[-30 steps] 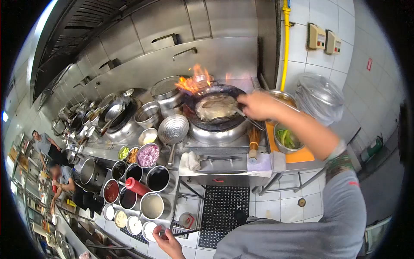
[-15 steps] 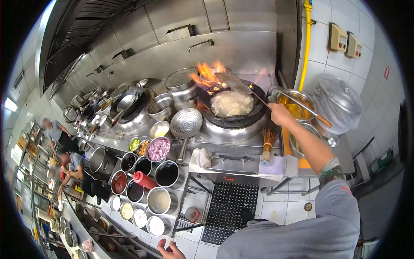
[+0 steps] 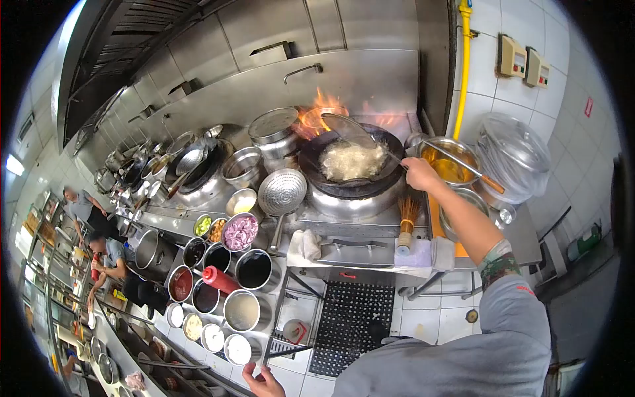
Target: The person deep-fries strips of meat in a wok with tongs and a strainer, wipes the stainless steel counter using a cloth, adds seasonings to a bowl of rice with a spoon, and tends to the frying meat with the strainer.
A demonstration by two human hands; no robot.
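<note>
My right hand is closed around the handle of a long-handled skimmer, whose wide round head is over the wok. Pale, frothing food bubbles in the wok, and flames rise behind it. Low in the view, my left hand holds nothing, its fingers loosely bent and apart. It is nearest to a pot of white powder at the front of the ingredient stand.
A perforated skimmer lies left of the wok. Several ingredient pots surround a red squeeze bottle. A bamboo brush stands at the stove's front edge; a bowl of yellow oil is at right. Two people work at far left.
My right hand has moved slightly left, and the skimmer's head has shifted left over the wok. The flames have changed shape, and the whole view has shifted slightly. My left hand stays low.
</note>
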